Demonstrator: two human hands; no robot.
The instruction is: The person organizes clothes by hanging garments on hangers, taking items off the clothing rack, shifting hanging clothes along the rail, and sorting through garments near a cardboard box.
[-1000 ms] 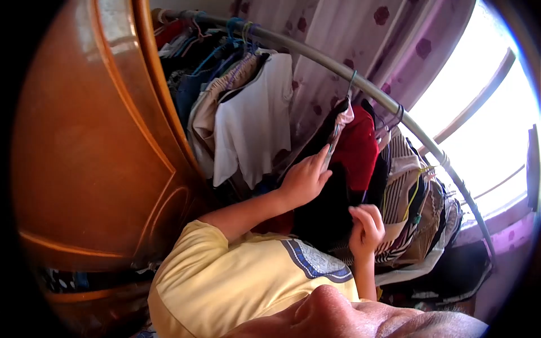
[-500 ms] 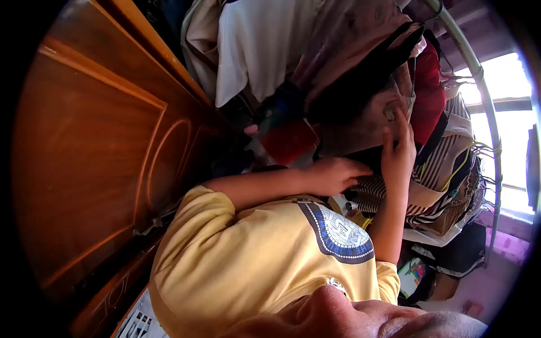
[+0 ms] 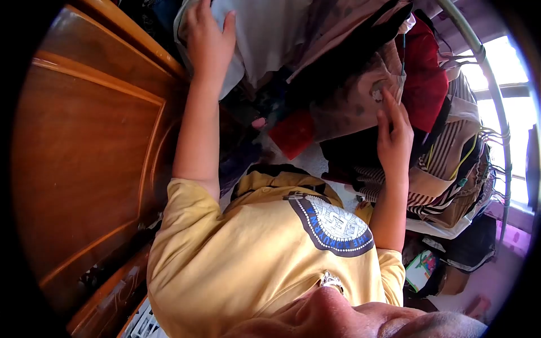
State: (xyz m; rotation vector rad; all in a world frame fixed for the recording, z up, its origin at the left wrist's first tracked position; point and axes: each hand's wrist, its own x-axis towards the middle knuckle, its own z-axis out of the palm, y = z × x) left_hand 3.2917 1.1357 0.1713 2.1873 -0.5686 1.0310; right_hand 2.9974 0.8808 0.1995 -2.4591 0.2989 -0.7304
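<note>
My left hand [image 3: 209, 42] reaches up at the upper left against a white garment [image 3: 267, 42], its thumb apart from the fingers. The fingertips run out of the view at the top. On the other side, my right hand [image 3: 396, 134] rests its stretched fingers against a hanging dusty-pink garment [image 3: 352, 107], beside a small pale patch on it. A black cloth [image 3: 338, 53] lies over part of that garment, and a red garment [image 3: 425, 73] hangs just right of it.
A brown wooden door [image 3: 96, 163] stands on the left. A curved metal rail [image 3: 496, 96] carries several hangers and striped clothes [image 3: 451, 152] on the right, before a bright window [image 3: 507, 118]. A red cloth [image 3: 292, 135] hangs low in the middle.
My left hand has moved from near my right hand, up and left to the white garment. My right hand stays at the pink garment. The view has shifted slightly.
</note>
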